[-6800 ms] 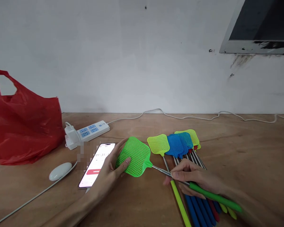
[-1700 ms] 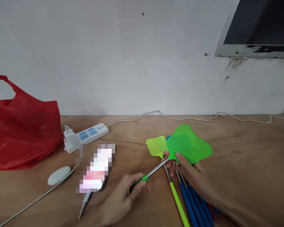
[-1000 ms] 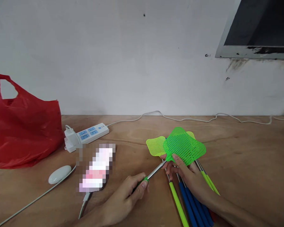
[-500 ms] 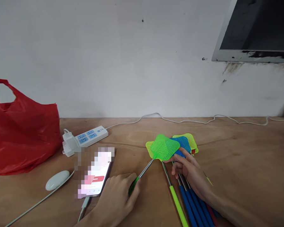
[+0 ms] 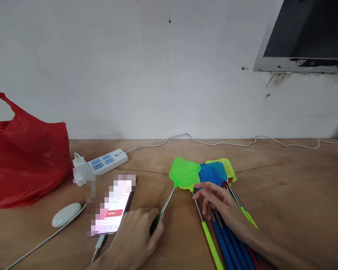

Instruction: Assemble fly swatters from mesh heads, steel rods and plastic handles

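Table (image 5: pixel 295 187), brown, wood-grained, set against a pale wall (image 5: pixel 115 71). Contents as follows.

Green swatter (image 5: pixel 185 171), one: squarish mesh head, metal shaft, dark green grip. The left hand (image 5: pixel 136 234) was closed around the grip, knuckles upward, thumb and fingers wrapped about it. The head overlapped that of a lime swatter (image 5: pixel 212 245), hiding much of its mesh; whether the two touched could not be told. The green shaft slanted toward the near side, left of the lime shaft and apart from it.

Right hand (image 5: pixel 221 204): fingers slack, curved and parted, grasping nothing, above the grouped shafts. One fingertip showed at the edge of the lime mesh; contact could not be told.

Blue swatters (image 5: pixel 212 174), several: heads overlapping just right of the lime one, grips side by side below the right hand. Red swatter parts (image 5: pixel 230 180): a patch of mesh and a grip, mostly covered. Further lime swatters (image 5: pixel 230 170): heads beyond the blue, grips past the right wrist.

Phone (image 5: pixel 115 215), screen lit, partly pixelated, cabled, just beside the left hand. Rounded white object (image 5: pixel 66 215). Power strip (image 5: pixel 109 161), white, blue sockets. Red plastic bag (image 5: pixel 28 161), at the left edge.
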The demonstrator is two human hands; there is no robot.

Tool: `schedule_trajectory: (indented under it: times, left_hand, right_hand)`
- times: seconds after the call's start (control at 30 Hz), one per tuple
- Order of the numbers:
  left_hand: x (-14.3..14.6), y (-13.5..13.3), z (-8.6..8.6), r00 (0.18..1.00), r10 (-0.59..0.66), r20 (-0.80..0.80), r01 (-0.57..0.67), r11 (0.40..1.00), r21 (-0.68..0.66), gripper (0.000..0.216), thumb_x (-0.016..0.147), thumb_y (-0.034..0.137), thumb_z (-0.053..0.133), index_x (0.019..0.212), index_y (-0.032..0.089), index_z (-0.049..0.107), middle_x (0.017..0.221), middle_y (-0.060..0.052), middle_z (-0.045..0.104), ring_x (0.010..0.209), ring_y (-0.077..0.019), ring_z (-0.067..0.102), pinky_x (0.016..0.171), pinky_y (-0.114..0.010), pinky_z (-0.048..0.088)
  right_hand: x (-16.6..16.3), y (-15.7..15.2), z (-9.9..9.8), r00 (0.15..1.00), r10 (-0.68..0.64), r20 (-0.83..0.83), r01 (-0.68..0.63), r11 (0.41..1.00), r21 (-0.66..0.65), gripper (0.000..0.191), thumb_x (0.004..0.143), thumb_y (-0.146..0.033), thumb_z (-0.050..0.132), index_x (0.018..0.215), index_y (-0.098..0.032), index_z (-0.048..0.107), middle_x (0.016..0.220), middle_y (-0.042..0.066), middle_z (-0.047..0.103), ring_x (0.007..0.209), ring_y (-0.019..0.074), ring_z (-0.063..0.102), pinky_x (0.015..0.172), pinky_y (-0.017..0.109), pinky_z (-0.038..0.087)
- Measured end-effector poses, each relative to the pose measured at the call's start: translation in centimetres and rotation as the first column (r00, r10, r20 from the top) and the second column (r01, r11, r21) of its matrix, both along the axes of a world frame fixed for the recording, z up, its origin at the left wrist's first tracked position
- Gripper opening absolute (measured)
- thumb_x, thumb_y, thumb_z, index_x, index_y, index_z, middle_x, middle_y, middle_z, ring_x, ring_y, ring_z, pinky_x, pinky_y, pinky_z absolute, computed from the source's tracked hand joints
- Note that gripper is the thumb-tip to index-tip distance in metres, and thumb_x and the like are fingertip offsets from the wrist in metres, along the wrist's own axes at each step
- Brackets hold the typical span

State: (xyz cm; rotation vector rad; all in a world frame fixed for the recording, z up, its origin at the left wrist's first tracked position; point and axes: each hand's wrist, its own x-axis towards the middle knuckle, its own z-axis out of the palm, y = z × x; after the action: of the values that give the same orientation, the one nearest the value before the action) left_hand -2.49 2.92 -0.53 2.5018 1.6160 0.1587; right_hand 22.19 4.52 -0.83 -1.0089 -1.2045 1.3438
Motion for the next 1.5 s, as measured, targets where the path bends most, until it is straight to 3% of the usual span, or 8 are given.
schedule_trajectory:
  times: [0.3,0.4,0.53,0.67,0.9,1.07,1.3,1.5]
  left_hand:
    - [0.1,0.1,-0.6,0.995,0.093,-0.021,-0.093,0.996,-0.004,0.052,0.101,0.042,0.033,0.07,0.019,0.068,0.071,-0.01,0.071,0.067,-0.0253,0.065,0.059,-0.033,0.031]
    - [0.3,0.1,-0.4,0.999,0.032,0.031,-0.03,0.999,-0.045,0.054,0.102,0.044,0.032,0.067,0.02,0.066,0.071,-0.007,0.071,0.066,-0.0234,0.064,0.059,-0.032,0.032]
    - [0.5,0.2,-0.1,0.983,-0.05,0.179,0.057,0.998,-0.033,0.034,0.098,0.043,0.047,0.076,0.021,0.06,0.084,-0.005,0.068,0.076,-0.0229,0.063,0.062,-0.03,0.038]
    - [0.4,0.2,0.0,0.941,-0.116,0.319,0.13,0.991,-0.023,0.012,0.089,0.033,0.063,0.089,0.022,0.058,0.101,-0.006,0.066,0.094,-0.0258,0.061,0.079,-0.035,0.046]
    - [0.4,-0.3,-0.6,0.929,-0.184,0.321,0.171,0.983,0.067,0.049,0.086,0.024,0.063,0.133,0.026,0.049,0.134,-0.01,0.056,0.12,-0.0315,0.053,0.101,-0.049,0.045]
    - [0.0,-0.2,-0.7,0.91,-0.311,0.273,0.296,0.951,0.095,0.054,0.089,0.022,0.059,0.14,0.031,0.047,0.146,-0.006,0.052,0.132,-0.0306,0.05,0.109,-0.052,0.043]
    - [0.1,-0.1,-0.5,0.871,-0.418,0.257,0.431,0.902,0.006,0.07,0.092,0.029,0.059,0.155,0.031,0.027,0.161,-0.003,0.033,0.147,-0.0296,0.03,0.119,-0.058,0.029]
    - [0.6,0.2,-0.8,0.868,-0.422,0.262,0.425,0.904,0.047,0.06,0.092,0.029,0.06,0.147,0.024,0.037,0.154,-0.007,0.046,0.144,-0.0271,0.039,0.12,-0.055,0.03]
  right_hand:
    - [0.2,0.1,0.0,0.997,-0.029,0.07,0.026,0.999,0.043,0.035,0.079,-0.053,0.07,0.09,-0.02,0.074,0.081,0.004,0.072,0.046,0.0102,0.055,0.038,0.02,0.041]
    - [0.4,0.2,0.0,0.989,-0.063,0.137,0.05,0.994,0.096,0.033,0.083,-0.051,0.067,0.088,-0.02,0.075,0.078,0.003,0.071,0.048,0.0107,0.055,0.04,0.021,0.039]
    - [0.8,0.3,-0.5,0.961,-0.098,0.259,0.049,0.981,0.188,0.03,0.09,-0.046,0.06,0.092,-0.02,0.075,0.078,0.003,0.07,0.052,0.0122,0.055,0.047,0.024,0.04]
    - [1.2,0.5,-1.0,0.903,-0.148,0.403,0.04,0.964,0.264,0.03,0.095,-0.043,0.053,0.095,-0.021,0.074,0.081,0.003,0.071,0.057,0.0148,0.057,0.052,0.027,0.043]
    - [1.7,0.9,-1.3,0.842,-0.219,0.493,0.058,0.945,0.322,0.03,0.095,-0.043,0.051,0.094,-0.022,0.072,0.08,0.003,0.072,0.06,0.0173,0.059,0.055,0.029,0.044]
    - [2.1,1.3,-1.5,0.818,-0.254,0.515,0.07,0.934,0.35,0.031,0.095,-0.042,0.05,0.094,-0.02,0.071,0.078,0.004,0.072,0.063,0.0178,0.061,0.059,0.028,0.048]
    - [2.4,1.6,-1.3,0.776,-0.308,0.55,0.088,0.917,0.389,0.027,0.095,-0.036,0.049,0.094,-0.02,0.071,0.078,0.004,0.073,0.062,0.0177,0.061,0.06,0.029,0.048]
    - [2.3,1.6,-1.1,0.715,-0.345,0.608,0.051,0.893,0.447,0.025,0.096,-0.031,0.047,0.092,-0.021,0.07,0.08,0.004,0.073,0.065,0.0187,0.063,0.06,0.03,0.048]
